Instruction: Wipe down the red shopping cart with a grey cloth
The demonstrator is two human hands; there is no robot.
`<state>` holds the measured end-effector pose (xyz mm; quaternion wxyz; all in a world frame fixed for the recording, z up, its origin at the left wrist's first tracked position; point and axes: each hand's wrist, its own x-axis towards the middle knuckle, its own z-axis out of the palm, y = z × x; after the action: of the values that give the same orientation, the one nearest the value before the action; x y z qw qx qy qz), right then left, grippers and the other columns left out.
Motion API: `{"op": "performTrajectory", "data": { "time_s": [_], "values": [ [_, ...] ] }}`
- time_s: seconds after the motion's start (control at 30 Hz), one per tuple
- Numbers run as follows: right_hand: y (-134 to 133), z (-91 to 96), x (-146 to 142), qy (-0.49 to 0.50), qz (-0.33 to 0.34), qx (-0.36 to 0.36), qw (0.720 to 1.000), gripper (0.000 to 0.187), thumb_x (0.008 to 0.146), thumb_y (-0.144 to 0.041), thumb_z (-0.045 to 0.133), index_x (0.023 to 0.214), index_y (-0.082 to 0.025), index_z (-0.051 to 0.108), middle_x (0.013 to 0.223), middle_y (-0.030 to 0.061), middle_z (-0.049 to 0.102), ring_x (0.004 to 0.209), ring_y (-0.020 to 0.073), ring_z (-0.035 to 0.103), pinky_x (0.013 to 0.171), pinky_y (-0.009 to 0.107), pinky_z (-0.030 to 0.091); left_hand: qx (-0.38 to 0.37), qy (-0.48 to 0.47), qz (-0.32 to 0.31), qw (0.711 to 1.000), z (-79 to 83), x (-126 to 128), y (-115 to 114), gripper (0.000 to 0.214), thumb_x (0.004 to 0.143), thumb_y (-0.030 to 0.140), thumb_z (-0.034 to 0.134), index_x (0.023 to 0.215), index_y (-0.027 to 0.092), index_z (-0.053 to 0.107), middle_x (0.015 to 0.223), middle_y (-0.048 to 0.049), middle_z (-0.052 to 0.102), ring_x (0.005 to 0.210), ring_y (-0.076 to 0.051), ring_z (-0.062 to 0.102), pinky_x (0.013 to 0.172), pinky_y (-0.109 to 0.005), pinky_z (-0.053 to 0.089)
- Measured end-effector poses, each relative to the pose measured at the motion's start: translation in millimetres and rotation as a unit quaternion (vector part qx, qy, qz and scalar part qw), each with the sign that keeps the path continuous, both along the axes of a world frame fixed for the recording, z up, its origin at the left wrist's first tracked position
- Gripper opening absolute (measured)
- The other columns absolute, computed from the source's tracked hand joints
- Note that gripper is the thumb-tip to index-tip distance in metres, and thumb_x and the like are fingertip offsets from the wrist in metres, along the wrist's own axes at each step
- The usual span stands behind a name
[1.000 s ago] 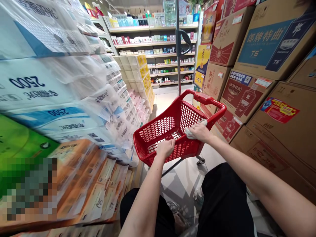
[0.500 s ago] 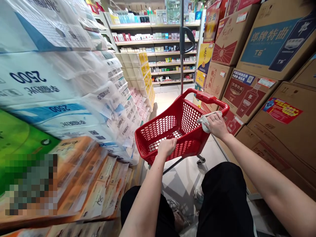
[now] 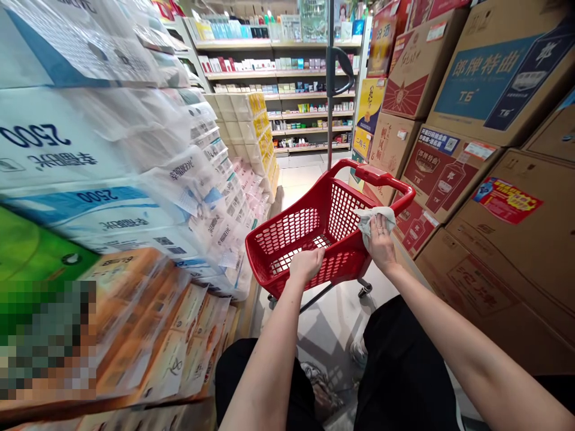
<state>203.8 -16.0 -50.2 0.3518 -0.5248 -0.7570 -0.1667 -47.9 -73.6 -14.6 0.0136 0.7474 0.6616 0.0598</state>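
A red plastic shopping basket on wheels stands in the aisle in front of me, its handle at the far right. My left hand is closed over the basket's near rim. My right hand presses a pale grey cloth against the basket's right rim, just below the handle. The fingers lie over the cloth and hold it there. The basket looks empty inside.
Stacked packs of tissue paper fill the left side. Cardboard cartons are piled high on the right. A metal pole with a black handle rises behind the basket. Shelves of goods close the aisle's far end. My knees show below.
My right hand with the cloth went up the right rim towards the handle, then came back down a little. My left hand has stayed on the near rim.
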Motion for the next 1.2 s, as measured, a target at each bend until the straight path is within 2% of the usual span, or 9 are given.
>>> {"op": "performTrajectory", "data": {
  "time_s": [0.1, 0.23, 0.4, 0.53, 0.67, 0.87, 0.97, 1.07, 1.2],
  "values": [
    [-1.2, -8.8, -7.3, 0.068, -0.039, 0.000, 0.997, 0.059, 0.093, -0.021, 0.022, 0.148, -0.008, 0.002, 0.153, 0.0177, 0.006, 0.140, 0.0297, 0.009, 0.106, 0.052, 0.030, 0.003, -0.008, 0.001, 1.000, 1.4, 4.6, -2.3, 0.072, 0.091, 0.054, 0.001, 0.098, 0.025, 0.067, 0.088, -0.0078, 0.070, 0.085, -0.023, 0.064, 0.075, -0.031, 0.042],
    [-6.7, -17.6, -27.4, 0.149, -0.075, -0.024, 0.986, 0.059, 0.094, -0.025, 0.019, 0.148, -0.010, -0.001, 0.153, 0.0180, 0.002, 0.138, 0.0280, 0.021, 0.102, 0.043, 0.037, -0.006, -0.018, 0.003, 1.000, 4.0, 11.1, -5.1, 0.071, 0.091, 0.054, 0.002, 0.098, 0.025, 0.067, 0.089, -0.0075, 0.070, 0.086, -0.022, 0.064, 0.077, -0.030, 0.042],
    [-11.8, -15.6, -29.8, 0.159, -0.100, -0.031, 0.982, 0.058, 0.094, -0.026, 0.020, 0.148, -0.010, 0.003, 0.144, 0.0177, 0.033, 0.134, 0.0267, 0.028, 0.104, 0.046, 0.032, -0.015, -0.024, -0.001, 1.000, 5.6, 14.9, -5.3, 0.069, 0.091, 0.054, 0.004, 0.096, 0.024, 0.066, 0.091, -0.0069, 0.070, 0.088, -0.020, 0.064, 0.079, -0.029, 0.041],
    [-9.7, -10.3, -27.9, 0.149, -0.109, -0.022, 0.983, 0.058, 0.094, -0.026, 0.019, 0.147, -0.007, 0.008, 0.135, 0.0211, 0.043, 0.124, 0.0296, 0.041, 0.099, 0.048, 0.034, -0.004, -0.017, -0.011, 1.000, 4.5, 15.4, -4.9, 0.070, 0.091, 0.053, 0.003, 0.096, 0.024, 0.066, 0.089, -0.0071, 0.070, 0.085, -0.021, 0.064, 0.077, -0.030, 0.042],
    [-24.5, -18.1, -52.6, 0.156, -0.092, -0.036, 0.983, 0.058, 0.093, -0.027, 0.019, 0.147, -0.008, 0.011, 0.133, 0.0210, 0.046, 0.119, 0.0309, 0.044, 0.096, 0.047, 0.037, -0.002, -0.017, -0.012, 1.000, 5.4, 18.2, -6.6, 0.068, 0.092, 0.052, 0.004, 0.097, 0.024, 0.065, 0.088, -0.0070, 0.070, 0.085, -0.021, 0.065, 0.077, -0.030, 0.042],
    [-63.5, -43.0, -99.0, 0.115, -0.013, -0.091, 0.989, 0.063, 0.092, -0.029, 0.019, 0.148, -0.010, -0.002, 0.132, 0.0199, 0.047, 0.117, 0.0311, 0.047, 0.092, 0.048, 0.039, -0.008, -0.024, -0.005, 1.000, 7.4, 19.7, -9.7, 0.065, 0.092, 0.053, 0.006, 0.102, 0.025, 0.064, 0.094, -0.0064, 0.070, 0.090, -0.021, 0.064, 0.077, -0.028, 0.042],
    [-54.5, -34.9, -89.3, 0.148, -0.008, -0.077, 0.986, 0.062, 0.092, -0.031, 0.020, 0.148, -0.010, 0.005, 0.133, 0.0203, 0.046, 0.116, 0.0319, 0.047, 0.091, 0.047, 0.040, -0.001, -0.021, -0.015, 1.000, 4.8, 15.1, -9.4, 0.067, 0.092, 0.052, 0.004, 0.100, 0.026, 0.065, 0.091, -0.0065, 0.070, 0.088, -0.021, 0.064, 0.077, -0.029, 0.042],
    [-28.9, -14.9, -61.1, 0.193, -0.066, -0.056, 0.977, 0.061, 0.093, -0.033, 0.021, 0.146, -0.004, 0.015, 0.134, 0.0240, 0.044, 0.116, 0.0329, 0.046, 0.092, 0.047, 0.038, 0.005, -0.017, -0.019, 1.000, 1.7, 11.7, -8.1, 0.069, 0.092, 0.052, 0.002, 0.097, 0.025, 0.065, 0.088, -0.0066, 0.070, 0.085, -0.022, 0.064, 0.075, -0.030, 0.042],
    [-8.3, 0.9, -39.8, 0.236, -0.081, -0.056, 0.967, 0.062, 0.093, -0.040, 0.021, 0.144, -0.004, 0.023, 0.120, 0.0239, 0.054, 0.107, 0.0331, 0.049, 0.087, 0.046, 0.040, 0.009, -0.023, -0.021, 0.999, 0.5, 14.8, -5.4, 0.069, 0.092, 0.052, 0.002, 0.096, 0.025, 0.065, 0.087, -0.0066, 0.070, 0.083, -0.022, 0.065, 0.074, -0.030, 0.042]
  ]
}}
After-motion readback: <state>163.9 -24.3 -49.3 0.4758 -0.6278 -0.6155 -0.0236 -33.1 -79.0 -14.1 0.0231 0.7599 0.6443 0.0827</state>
